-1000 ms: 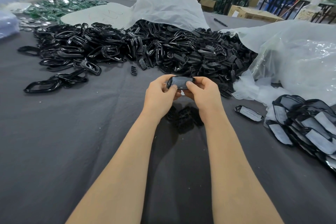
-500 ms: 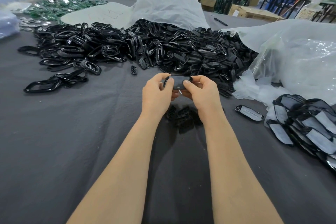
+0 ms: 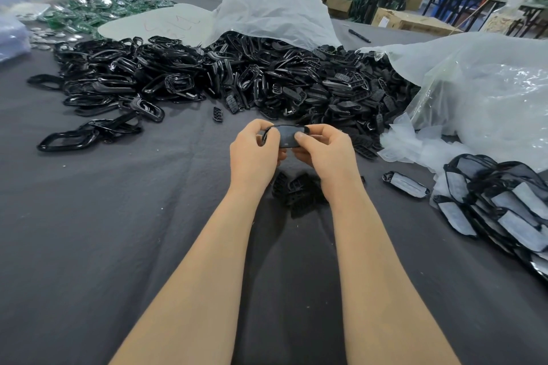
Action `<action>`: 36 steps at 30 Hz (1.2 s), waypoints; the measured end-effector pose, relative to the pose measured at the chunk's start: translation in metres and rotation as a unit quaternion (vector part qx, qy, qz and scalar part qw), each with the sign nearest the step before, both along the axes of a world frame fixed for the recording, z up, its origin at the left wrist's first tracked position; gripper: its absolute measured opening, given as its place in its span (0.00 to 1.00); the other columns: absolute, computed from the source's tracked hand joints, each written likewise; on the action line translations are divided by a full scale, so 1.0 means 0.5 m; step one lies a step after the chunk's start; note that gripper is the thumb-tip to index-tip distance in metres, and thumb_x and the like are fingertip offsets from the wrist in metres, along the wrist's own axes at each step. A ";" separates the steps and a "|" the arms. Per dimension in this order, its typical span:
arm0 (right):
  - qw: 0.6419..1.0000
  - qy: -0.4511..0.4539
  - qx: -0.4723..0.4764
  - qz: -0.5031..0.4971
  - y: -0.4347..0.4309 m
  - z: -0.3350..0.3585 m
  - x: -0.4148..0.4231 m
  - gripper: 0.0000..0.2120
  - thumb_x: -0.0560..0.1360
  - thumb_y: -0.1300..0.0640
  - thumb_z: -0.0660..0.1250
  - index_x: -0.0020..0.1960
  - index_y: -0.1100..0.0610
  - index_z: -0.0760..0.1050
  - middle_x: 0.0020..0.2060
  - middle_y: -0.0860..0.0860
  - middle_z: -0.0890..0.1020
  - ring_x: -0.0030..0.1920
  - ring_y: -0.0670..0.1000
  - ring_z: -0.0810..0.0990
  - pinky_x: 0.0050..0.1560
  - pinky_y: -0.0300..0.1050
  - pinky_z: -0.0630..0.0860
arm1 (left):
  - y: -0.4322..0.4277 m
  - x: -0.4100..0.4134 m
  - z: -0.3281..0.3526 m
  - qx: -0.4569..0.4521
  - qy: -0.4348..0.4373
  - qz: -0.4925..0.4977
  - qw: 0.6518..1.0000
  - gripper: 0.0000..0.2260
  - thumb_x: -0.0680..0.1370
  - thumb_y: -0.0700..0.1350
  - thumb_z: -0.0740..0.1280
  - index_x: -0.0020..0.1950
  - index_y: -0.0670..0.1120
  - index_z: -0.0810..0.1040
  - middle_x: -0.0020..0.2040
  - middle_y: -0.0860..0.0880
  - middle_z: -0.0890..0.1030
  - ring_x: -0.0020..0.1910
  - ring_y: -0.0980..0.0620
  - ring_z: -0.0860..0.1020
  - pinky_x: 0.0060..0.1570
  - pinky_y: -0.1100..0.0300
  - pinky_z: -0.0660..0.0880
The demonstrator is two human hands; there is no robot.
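The dark cloth-covered worktop (image 3: 89, 246) spreads under both forearms. Beyond the hands lies a broad heap of black plastic parts (image 3: 267, 83), and a clear plastic bag (image 3: 474, 92) slumps beyond and to the right of the right hand. Well off to that hand's right sits a stack of film-covered pieces (image 3: 498, 210). The left hand (image 3: 255, 154) and right hand (image 3: 326, 151) are raised above the cloth, close together, fingers curled. Below them lies a small cluster of black parts (image 3: 299, 190). Between the hands, pinched at each end by thumbs and fingers, is a black shell (image 3: 286, 136).
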State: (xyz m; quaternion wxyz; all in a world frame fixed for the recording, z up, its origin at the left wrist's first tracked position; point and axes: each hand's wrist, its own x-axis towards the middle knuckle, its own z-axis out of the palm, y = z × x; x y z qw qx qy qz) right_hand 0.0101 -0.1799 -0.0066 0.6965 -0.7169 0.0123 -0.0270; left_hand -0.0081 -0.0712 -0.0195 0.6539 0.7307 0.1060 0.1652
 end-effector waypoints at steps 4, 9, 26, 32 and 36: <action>1.000 0.005 -0.002 -0.014 0.002 -0.003 0.002 0.04 0.77 0.63 0.66 0.45 0.56 0.77 0.39 0.52 0.82 0.37 0.47 0.81 0.40 0.37 0.80 | 0.000 0.000 -0.001 0.013 -0.002 -0.008 1.000 0.09 0.80 0.42 0.61 0.41 0.52 0.74 0.34 0.50 0.81 0.27 0.62 0.77 0.39 0.57 0.80; 0.999 0.015 0.023 -0.031 0.004 -0.004 0.006 0.07 0.77 0.63 0.65 0.42 0.55 0.77 0.38 0.51 0.82 0.38 0.48 0.81 0.46 0.43 0.80 | -0.002 0.001 -0.002 0.016 -0.004 -0.017 1.000 0.09 0.80 0.42 0.61 0.42 0.52 0.75 0.35 0.49 0.82 0.28 0.61 0.78 0.35 0.60 0.78; 0.999 0.032 -0.029 0.010 -0.012 -0.011 0.011 0.05 0.77 0.64 0.64 0.49 0.57 0.77 0.38 0.52 0.81 0.36 0.48 0.81 0.41 0.40 0.80 | 0.004 0.003 -0.007 0.033 -0.001 -0.054 0.998 0.12 0.78 0.38 0.65 0.46 0.57 0.74 0.38 0.55 0.82 0.33 0.62 0.80 0.48 0.54 0.81; 0.999 0.011 -0.050 0.005 -0.010 -0.007 0.007 0.09 0.77 0.69 0.62 0.47 0.55 0.74 0.35 0.52 0.80 0.34 0.47 0.79 0.35 0.33 0.78 | 0.002 0.001 -0.002 0.030 0.004 -0.060 0.998 0.13 0.79 0.37 0.64 0.46 0.57 0.75 0.42 0.49 0.84 0.41 0.51 0.83 0.51 0.48 0.80; 0.998 0.016 -0.053 -0.007 -0.010 -0.008 0.008 0.09 0.77 0.69 0.62 0.51 0.59 0.75 0.36 0.53 0.80 0.34 0.46 0.79 0.36 0.34 0.79 | -0.002 0.003 -0.004 0.022 0.020 -0.063 0.998 0.11 0.79 0.37 0.62 0.52 0.54 0.74 0.46 0.45 0.84 0.44 0.47 0.83 0.52 0.47 0.80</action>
